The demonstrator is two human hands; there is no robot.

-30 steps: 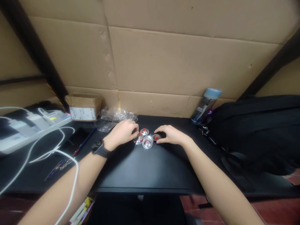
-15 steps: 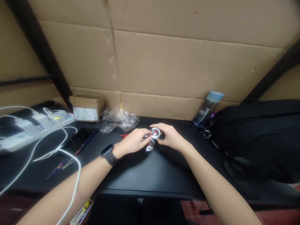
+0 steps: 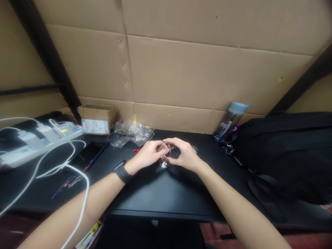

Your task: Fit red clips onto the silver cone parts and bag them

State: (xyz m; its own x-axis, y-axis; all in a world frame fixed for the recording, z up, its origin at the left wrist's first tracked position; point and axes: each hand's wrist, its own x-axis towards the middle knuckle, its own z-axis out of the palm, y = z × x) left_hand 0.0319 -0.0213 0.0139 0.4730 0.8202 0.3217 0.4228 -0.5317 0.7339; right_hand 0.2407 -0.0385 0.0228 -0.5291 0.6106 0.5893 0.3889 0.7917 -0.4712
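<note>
Near the middle of the surface (image 3: 166, 193), both hands bend around an upper disc (image 3: 169, 147), so the step in hand looks like two-handed handling of it. The left hand (image 3: 147, 153) narrows to a pinch on the disc; the right hand (image 3: 187, 155) curves wide about its other side, though whether it grips, I cannot tell. Just below sits a lower disc (image 3: 164, 163); a third disc (image 3: 194, 149) lies behind the right hand. Steady, light fingertips seem called for next.
</note>
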